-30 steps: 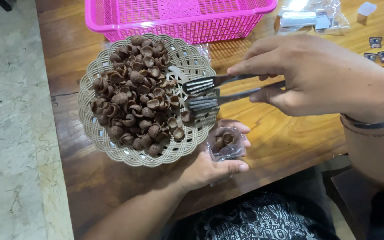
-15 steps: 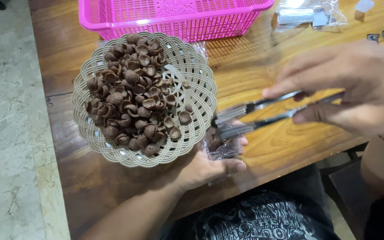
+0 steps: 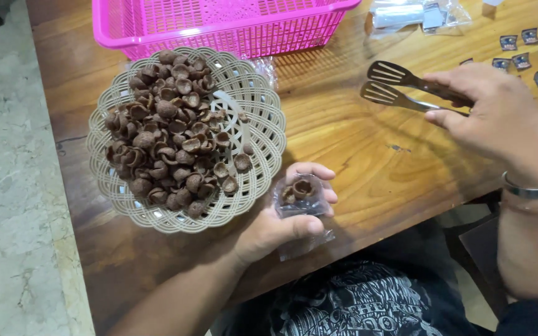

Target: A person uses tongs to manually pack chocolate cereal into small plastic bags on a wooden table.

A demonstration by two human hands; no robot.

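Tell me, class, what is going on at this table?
A person sits at a wooden table. The left hand holds a small clear bag with a few brown cup-shaped snacks inside. The right hand holds metal tongs above the table, with nothing between their tips. A woven beige tray heaped with the same snacks lies beside a pink basket.

Wooden table [image 3: 356, 143], woven tray [image 3: 263, 124], pink basket [image 3: 219, 25]

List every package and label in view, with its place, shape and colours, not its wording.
Small clear plastic bag: in the left hand, holding brown cup-shaped snacks.
Clear plastic wrapping: top edge of the table, crumpled, transparent with pale contents.
Small labels: scattered at the table's right edge, squarish, dark blue and white.
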